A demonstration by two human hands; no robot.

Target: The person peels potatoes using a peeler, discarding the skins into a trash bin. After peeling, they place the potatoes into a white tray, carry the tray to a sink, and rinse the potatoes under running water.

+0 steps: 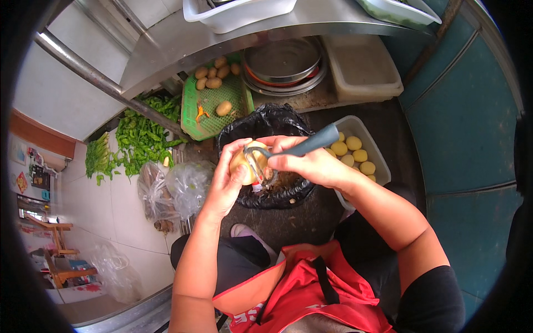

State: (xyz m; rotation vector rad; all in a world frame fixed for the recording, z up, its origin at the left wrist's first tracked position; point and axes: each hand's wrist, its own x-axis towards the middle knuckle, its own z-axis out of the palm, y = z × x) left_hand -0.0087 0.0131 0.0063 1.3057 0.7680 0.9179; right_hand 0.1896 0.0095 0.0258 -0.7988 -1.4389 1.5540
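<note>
My left hand [230, 177] grips a pale, largely peeled potato [246, 160] from its left side. In my right hand [297, 156] is a vegetable peeler [314, 140] with a dark grey handle. Its metal blade lies across the face of the potato. Both hands are above a bin lined with a black plastic bag [270, 114], where brown peelings [287, 182] show inside. To the right, partly behind my right forearm, a translucent plastic tub [381, 166] contains several peeled yellow potatoes [354, 143].
A green plastic crate [195, 118] bears several unpeeled potatoes [213, 83] and an orange-handled peeler [202, 111]. Metal pans [283, 60] sit under the steel counter [250, 39] beside a plastic bin [362, 70]. Green peppers [139, 133] and plastic bags [189, 179] lie left on the floor.
</note>
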